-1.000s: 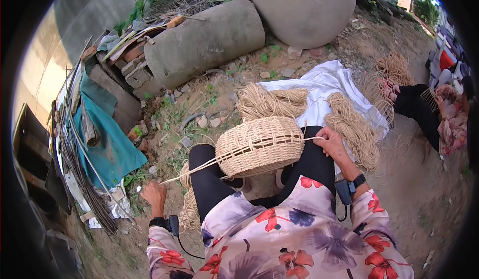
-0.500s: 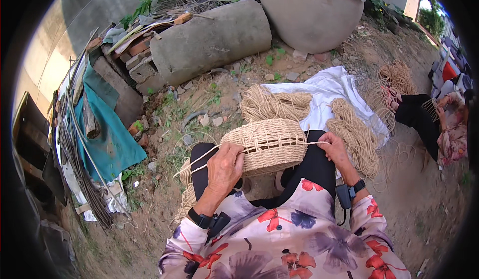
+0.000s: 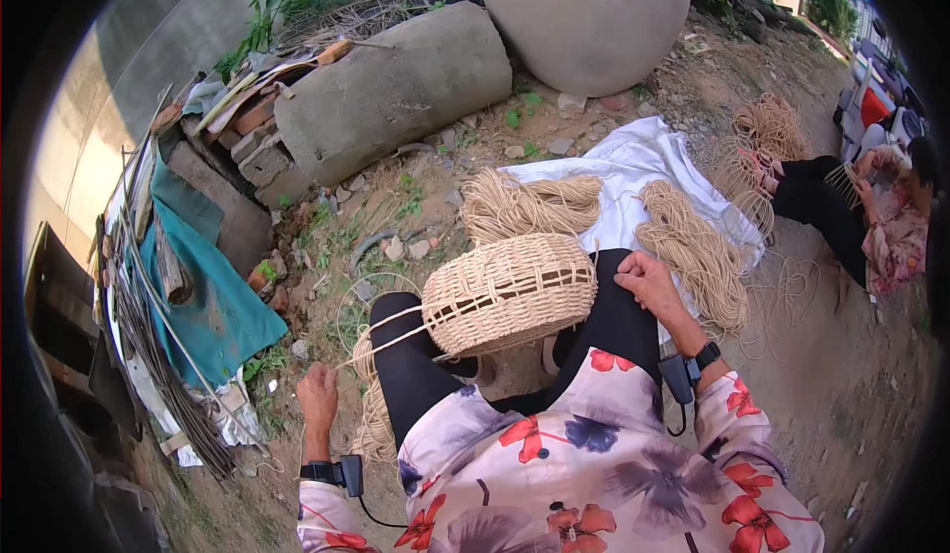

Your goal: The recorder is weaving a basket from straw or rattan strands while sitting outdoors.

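A round basket (image 3: 510, 306) of pale woven cord lies tilted between my knees, a gap in its weave facing up. From its left side, cord (image 3: 388, 341) stretches over my left thigh to my left hand (image 3: 318, 395), which is closed on it out beyond the knee. My right hand (image 3: 650, 286) rests over my right thigh, apart from the basket, with thumb and fingers pinched together. Whatever those fingers hold, if anything, is hidden. Beside my left leg hangs a bundle of loose cord (image 3: 372, 410).
Coiled hanks of tan cord (image 3: 529, 205) lie on a white sheet (image 3: 633, 152) ahead. Another person (image 3: 851, 207) sits at the right with wickerwork. Beyond are a concrete cylinder (image 3: 396, 93) and a large rounded vessel (image 3: 584, 29). Teal cloth (image 3: 208, 286) and sticks lie left.
My left hand has moved from the basket's near left side out to the left, drawing the cord along. No cord shows now between the basket and my right hand.
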Motion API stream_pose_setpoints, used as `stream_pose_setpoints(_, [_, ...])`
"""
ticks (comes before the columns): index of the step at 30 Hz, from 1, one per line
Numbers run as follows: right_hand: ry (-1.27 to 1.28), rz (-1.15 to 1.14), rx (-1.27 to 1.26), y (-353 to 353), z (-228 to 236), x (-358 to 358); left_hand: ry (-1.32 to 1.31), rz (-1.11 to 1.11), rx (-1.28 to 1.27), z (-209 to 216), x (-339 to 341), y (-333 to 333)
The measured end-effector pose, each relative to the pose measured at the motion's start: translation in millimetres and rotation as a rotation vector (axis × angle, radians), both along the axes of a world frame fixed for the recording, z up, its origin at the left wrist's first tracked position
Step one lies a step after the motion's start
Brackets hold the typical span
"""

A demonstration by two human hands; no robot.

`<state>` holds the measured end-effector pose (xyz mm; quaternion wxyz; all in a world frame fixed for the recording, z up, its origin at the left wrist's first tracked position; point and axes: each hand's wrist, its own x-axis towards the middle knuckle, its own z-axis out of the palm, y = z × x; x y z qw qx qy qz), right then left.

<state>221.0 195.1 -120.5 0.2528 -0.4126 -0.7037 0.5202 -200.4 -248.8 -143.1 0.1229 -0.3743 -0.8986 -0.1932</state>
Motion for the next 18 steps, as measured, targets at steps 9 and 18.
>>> stream_pose_setpoints(9, [0.171,0.092,0.424,-44.1,47.1,-40.1,0.034,-0.072,0.065,71.1,40.8,50.4])
stream_pose_setpoints(18, [0.140,0.451,0.828,-90.7,77.1,-91.3,-0.343,-0.468,0.261,103.7,162.5,183.3])
